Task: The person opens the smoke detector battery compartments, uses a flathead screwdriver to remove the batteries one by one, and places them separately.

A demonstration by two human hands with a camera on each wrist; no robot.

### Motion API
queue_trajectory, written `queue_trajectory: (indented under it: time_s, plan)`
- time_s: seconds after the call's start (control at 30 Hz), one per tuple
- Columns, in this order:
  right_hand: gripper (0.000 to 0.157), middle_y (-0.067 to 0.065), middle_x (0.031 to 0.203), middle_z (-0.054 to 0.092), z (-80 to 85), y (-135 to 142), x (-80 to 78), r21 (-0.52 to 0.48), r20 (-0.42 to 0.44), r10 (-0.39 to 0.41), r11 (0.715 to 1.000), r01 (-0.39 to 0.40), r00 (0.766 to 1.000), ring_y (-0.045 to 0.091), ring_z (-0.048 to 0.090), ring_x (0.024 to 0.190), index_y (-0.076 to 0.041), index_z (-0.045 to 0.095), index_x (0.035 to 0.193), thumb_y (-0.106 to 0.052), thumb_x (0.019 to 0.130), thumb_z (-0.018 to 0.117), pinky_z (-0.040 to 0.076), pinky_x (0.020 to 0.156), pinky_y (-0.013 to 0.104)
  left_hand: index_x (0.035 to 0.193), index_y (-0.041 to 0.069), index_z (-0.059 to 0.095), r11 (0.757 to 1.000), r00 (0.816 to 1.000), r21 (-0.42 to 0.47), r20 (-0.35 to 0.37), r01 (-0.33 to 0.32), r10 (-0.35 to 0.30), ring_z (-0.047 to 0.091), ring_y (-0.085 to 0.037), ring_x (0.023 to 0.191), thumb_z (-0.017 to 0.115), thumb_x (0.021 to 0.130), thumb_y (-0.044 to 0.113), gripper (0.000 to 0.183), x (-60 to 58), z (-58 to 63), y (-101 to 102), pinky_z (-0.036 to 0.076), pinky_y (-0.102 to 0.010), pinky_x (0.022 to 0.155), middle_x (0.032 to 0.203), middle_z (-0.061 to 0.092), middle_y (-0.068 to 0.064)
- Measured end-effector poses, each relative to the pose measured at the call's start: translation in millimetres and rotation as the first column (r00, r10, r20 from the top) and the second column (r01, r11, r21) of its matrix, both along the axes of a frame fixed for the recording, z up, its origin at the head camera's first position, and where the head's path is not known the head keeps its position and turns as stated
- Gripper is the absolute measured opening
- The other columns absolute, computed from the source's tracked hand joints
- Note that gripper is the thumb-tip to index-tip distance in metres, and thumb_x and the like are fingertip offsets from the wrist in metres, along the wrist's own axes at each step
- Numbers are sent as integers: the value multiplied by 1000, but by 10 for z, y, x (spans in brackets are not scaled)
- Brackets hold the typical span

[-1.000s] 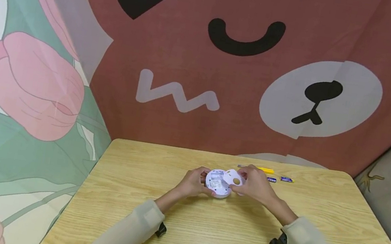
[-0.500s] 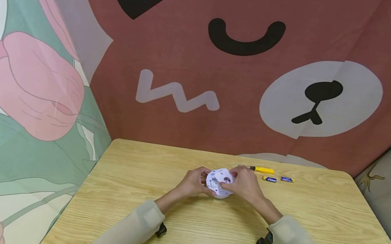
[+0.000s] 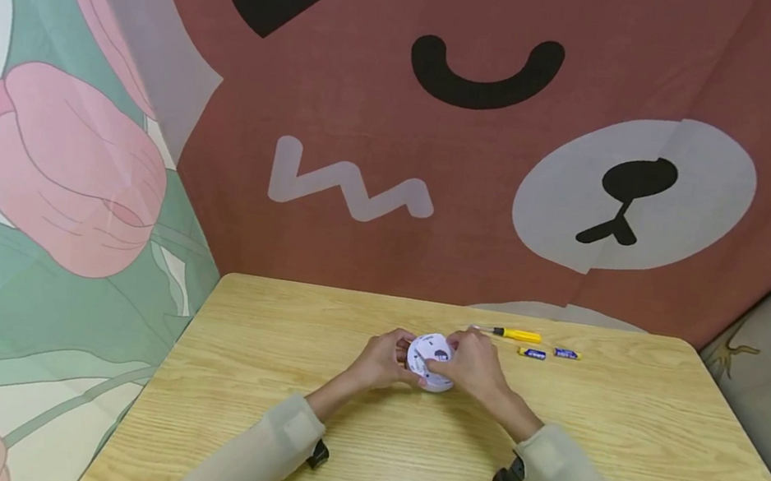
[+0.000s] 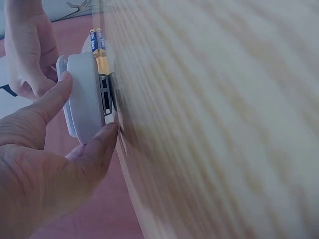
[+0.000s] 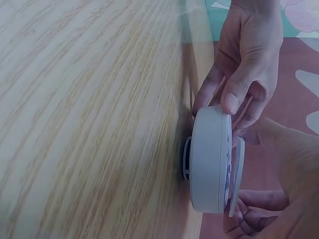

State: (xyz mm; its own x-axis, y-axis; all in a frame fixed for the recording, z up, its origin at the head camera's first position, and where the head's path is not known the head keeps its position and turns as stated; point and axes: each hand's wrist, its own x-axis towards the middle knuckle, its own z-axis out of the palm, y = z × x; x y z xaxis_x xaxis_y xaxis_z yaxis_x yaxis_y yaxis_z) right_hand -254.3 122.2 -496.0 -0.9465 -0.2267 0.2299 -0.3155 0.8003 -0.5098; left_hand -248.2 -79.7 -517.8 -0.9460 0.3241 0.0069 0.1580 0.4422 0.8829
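A round white smoke detector (image 5: 207, 159) lies face down on the table, its slotted dark-grilled side toward the wood. My left hand (image 3: 382, 363) grips its left rim, thumb on the near edge and fingers round the far side. Over its back sits a thin white mounting plate (image 5: 239, 174), still slightly apart from the body in the right wrist view. My right hand (image 3: 479, 367) pinches this plate by its right edge, thumb on top. Whatever lies under the plate is hidden.
A yellow-handled screwdriver (image 3: 521, 336) lies behind my right hand. Beside it are two small blue-and-yellow batteries (image 3: 531, 353). The wooden table (image 3: 268, 323) ends at a curtain with a bear print (image 3: 324, 248).
My right hand has moved left, bringing the plate from a tilt beside the smoke detector to flat over its back, which covers the open battery compartment. My left hand has stayed put.
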Motion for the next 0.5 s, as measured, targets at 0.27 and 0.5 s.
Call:
queue_trajectory:
  time_s: [0.27, 0.5]
  plan:
    - [54, 16, 90, 72, -13, -49, -5, 18, 6, -18, 1000, 18, 1000, 24, 63, 79, 7, 78, 97, -36, 72, 97, 56, 65, 36, 134, -4, 61, 1000, 1000, -21, -7, -7, 7, 74, -25, 109, 97, 76, 10, 70, -21, -11, 1, 62, -24, 85, 119, 72, -14]
    - [54, 14, 85, 71, -20, -60, 10, 19, -27, -23, 1000, 24, 999, 22, 62, 76, 7, 78, 95, -37, 71, 99, 53, 61, 33, 134, -5, 60, 1000, 1000, -15, -10, -2, 1, 75, -25, 108, 97, 76, 8, 70, -22, -14, -1, 62, -26, 85, 118, 72, -14]
